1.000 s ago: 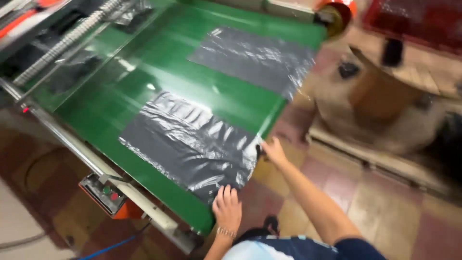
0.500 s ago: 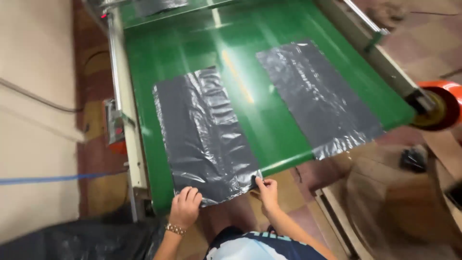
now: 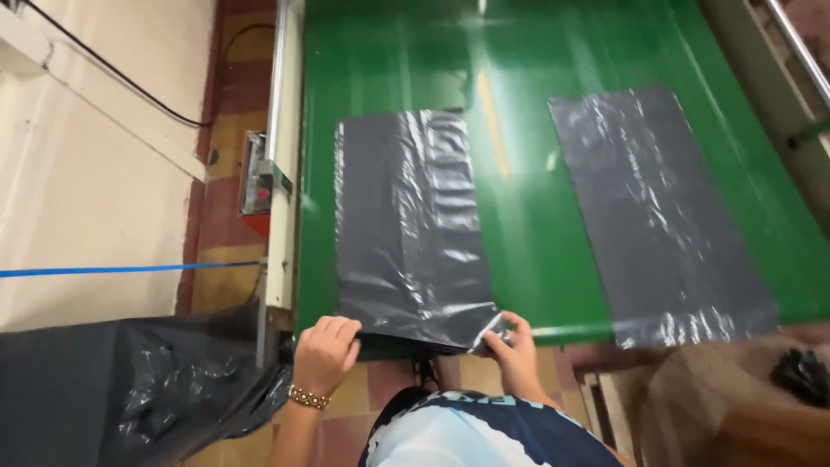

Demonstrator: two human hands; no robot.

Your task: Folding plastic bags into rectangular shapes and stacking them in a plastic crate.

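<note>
A wide green conveyor belt (image 3: 519, 173) carries two flat grey plastic bags, the near bag (image 3: 406, 225) lying at its front edge and the far bag (image 3: 657, 216) well apart. The left hand (image 3: 327, 350) and right hand (image 3: 512, 344) each pinch a bottom corner of the near bag. The thin film could tear or slip loose if one hand tugs harder.

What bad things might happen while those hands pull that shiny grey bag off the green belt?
1. The left hand and right hand pinch only the near edge of the thin grey bag, so it might stretch or tear.
2. The second grey bag already hangs over the end of the green belt with no hand near; it may slide off.
3. Fingers curl over the belt's edge and might get nipped.
</note>
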